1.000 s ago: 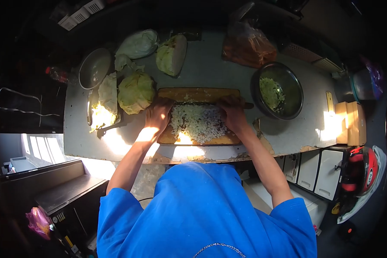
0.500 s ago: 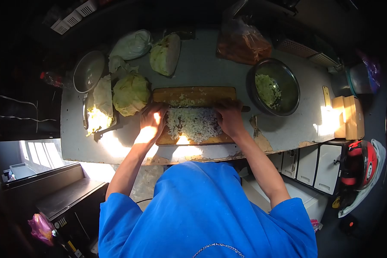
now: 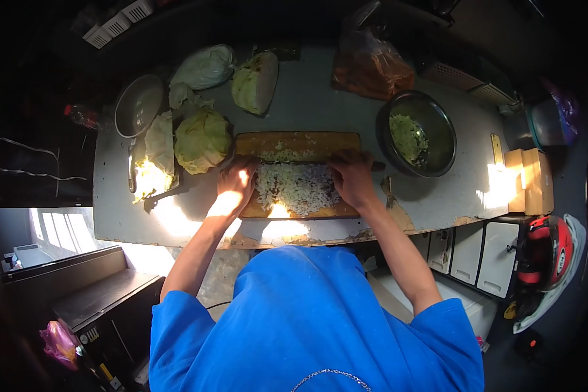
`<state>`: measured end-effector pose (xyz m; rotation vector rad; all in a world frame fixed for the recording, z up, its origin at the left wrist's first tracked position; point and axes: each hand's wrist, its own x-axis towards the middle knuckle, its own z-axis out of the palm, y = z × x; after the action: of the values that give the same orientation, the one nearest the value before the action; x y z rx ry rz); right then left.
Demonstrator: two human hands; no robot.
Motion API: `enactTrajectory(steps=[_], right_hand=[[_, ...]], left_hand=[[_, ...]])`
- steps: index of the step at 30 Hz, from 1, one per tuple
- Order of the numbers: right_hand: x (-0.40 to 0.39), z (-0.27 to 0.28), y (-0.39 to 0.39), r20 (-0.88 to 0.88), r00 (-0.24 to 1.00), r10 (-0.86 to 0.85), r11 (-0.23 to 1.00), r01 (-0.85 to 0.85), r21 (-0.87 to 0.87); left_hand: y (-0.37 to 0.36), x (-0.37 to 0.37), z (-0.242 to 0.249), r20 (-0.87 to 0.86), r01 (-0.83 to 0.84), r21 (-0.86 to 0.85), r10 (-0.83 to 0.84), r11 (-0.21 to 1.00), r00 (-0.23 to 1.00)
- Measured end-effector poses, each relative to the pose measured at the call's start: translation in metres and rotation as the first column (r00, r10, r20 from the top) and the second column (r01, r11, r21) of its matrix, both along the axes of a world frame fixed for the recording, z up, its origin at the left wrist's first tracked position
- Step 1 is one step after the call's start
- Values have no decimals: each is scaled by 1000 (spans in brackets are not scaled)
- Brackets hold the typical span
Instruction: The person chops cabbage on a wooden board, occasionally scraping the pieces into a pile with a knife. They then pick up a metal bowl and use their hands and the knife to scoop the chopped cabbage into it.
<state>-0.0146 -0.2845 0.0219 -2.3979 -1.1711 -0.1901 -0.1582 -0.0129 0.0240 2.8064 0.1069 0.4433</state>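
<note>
Wooden cutting board (image 3: 294, 145) carries the chopped cabbage (image 3: 297, 187), heaped between both sets of fingers. The right hand (image 3: 351, 178) grips a knife handle (image 3: 374, 166); the left hand (image 3: 236, 182) cups the pile, fingers curled. Keeping fingertips tucked would be safest.

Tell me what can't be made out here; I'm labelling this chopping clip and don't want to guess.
All in the head view:
- Knife blade: hidden behind the chopped cabbage and the right hand; only a dark handle end shows.
- Left hand: fingertips buried in the shreds, sun glare washes out its back.
- Orange bag: contents blurred by plastic.
- Cutting board: near part covered by the pile.
- Table's far side: lost in shadow.
</note>
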Motion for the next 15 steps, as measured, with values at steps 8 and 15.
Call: enactTrajectory(steps=[8,15], right_hand=[[-12,-16,-4,-16,997,-74,991,76,108],[-5,26,4,61,998,-2,999,4,-35]], left_hand=[[-6,-7,8,-92,24,-83,-32,996,995],[-5,-14,-20,-16,18,-27,-19,999,1000]])
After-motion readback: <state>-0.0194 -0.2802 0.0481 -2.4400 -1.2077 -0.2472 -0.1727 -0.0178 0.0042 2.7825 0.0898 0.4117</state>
